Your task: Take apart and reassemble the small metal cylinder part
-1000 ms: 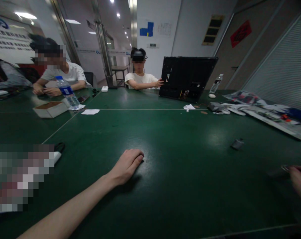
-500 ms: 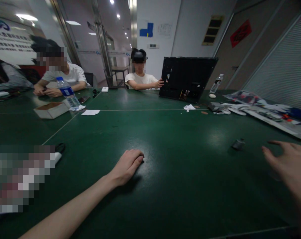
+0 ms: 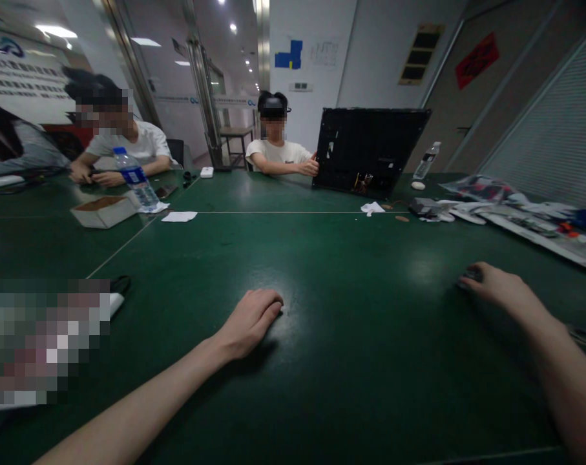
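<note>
My left hand rests on the green table near the middle, its fingers curled down and pressed together. A tiny pale spot shows by its fingertips, and whatever the fingers hold is hidden. On the right, my right hand has its thumb and fingers around a small dark grey object, roughly cylindrical, at table height. The hand covers most of that object. Beside my right wrist lies a clear, roundish item, partly hidden by the arm.
A person opposite holds a large black panel upright. Left stand a water bottle and an open box; another person sits behind them. White paper lies nearby. Cluttered parts and another bottle are at right.
My right hand has moved left and forward and closed around the small grey object. My left hand stays in place. The person opposite has shifted a hand slightly on the panel's edge.
</note>
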Demonstrator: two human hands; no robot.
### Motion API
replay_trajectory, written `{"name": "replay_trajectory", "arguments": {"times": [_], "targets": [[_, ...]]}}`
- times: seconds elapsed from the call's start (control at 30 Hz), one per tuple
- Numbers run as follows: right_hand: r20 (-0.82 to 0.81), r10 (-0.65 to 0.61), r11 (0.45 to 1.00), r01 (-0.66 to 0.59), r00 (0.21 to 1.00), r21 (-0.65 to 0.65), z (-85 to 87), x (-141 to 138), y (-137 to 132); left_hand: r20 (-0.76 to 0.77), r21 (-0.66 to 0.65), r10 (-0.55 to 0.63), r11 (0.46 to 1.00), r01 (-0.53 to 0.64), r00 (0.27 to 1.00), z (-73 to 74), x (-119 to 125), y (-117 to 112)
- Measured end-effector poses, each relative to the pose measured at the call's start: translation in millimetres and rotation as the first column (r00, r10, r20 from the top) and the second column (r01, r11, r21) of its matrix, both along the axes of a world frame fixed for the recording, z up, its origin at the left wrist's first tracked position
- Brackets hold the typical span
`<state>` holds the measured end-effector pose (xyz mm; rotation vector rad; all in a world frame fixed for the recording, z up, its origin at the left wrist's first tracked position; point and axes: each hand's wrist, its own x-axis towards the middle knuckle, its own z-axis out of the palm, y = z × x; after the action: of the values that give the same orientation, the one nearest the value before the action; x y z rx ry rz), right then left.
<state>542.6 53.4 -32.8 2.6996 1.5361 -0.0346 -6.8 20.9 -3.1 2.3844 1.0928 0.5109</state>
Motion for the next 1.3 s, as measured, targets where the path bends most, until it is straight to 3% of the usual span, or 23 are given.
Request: {"name": "replay_trajectory", "arguments": {"times": [0.17,0.3,0.37,0.43,0.5,0.63,0.77,0.87,1.03,1.3], "targets": [[-0.018,0.094,0.994,-0.093,0.995,0.064,13.8,-33,1,0.004,0.007,-0.001,1.000,0.001,1.000,0.3,1,0],[-0.072,0.341,0.933,-0.328,0.937,0.148,34.4,-96,2,0.004,0.002,0.001,1.000,-0.001,1.000,1.7,0,0],[-0.095,0.546,0.819,-0.507,0.832,0.270,47.6,-142,-2,0.006,-0.003,0.001,1.000,-0.001,1.000,2.1,0,-1],[-0.109,0.739,0.642,-0.647,0.664,0.411,60.6,-191,-12,0.011,-0.003,0.005,1.000,-0.005,1.000,2.1,0,-1],[-0.108,0.866,0.477,-0.743,0.487,0.469,70.1,-237,-25,0.010,-0.008,0.004,1.000,-0.004,1.000,1.7,-1,-1],[-0.071,0.966,0.256,-0.880,0.248,0.401,70.3,-303,-45,0.002,-0.009,0.013,1.000,-0.013,1.000,0.1,0,-2],[-0.018,0.996,0.088,-0.947,0.087,0.308,49.4,-331,-51,0.009,0.007,0.012,1.000,-0.012,1.000,-1.8,2,-1],[-0.046,0.996,0.086,-0.912,0.074,0.401,31.0,-334,-50,0.016,0.012,0.007,1.000,-0.007,1.000,-2.0,3,-1],[-0.202,0.976,0.190,-0.776,0.082,0.602,15.3,-328,-48,0.020,0.006,0.010,1.000,-0.010,1.000,0.3,4,0],[-0.275,0.957,0.251,-0.748,0.095,0.615,15.3,-331,-50,0.011,0.007,0.009,1.000,-0.009,1.000,2.5,5,-2]]}}
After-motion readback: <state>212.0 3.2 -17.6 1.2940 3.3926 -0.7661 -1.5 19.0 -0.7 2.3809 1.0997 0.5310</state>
